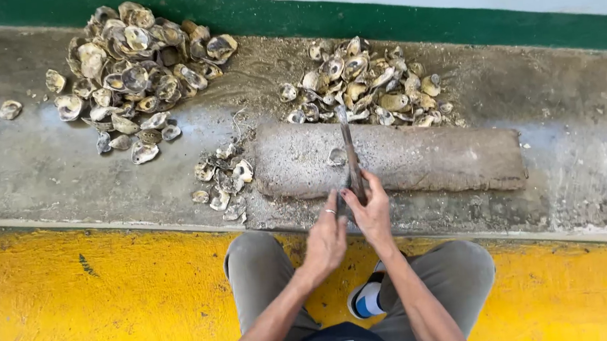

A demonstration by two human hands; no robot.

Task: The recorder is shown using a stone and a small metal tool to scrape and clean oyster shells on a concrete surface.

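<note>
Both hands are wrapped around one long rusty metal blade [350, 152], left hand [326, 240] and right hand [371, 212] close together. Its tip sits by a grey oyster shell [337, 156] on the long concrete block [419, 157], shell heaps around.

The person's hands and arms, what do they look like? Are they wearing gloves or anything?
No gloves. Both forearms are bare, with no sleeves showing up to the elbows. The left hand wears a thin silver-coloured ring on one finger. The right hand shows no ring, watch or bracelet that can be seen. Neither wrist carries a band.
</note>
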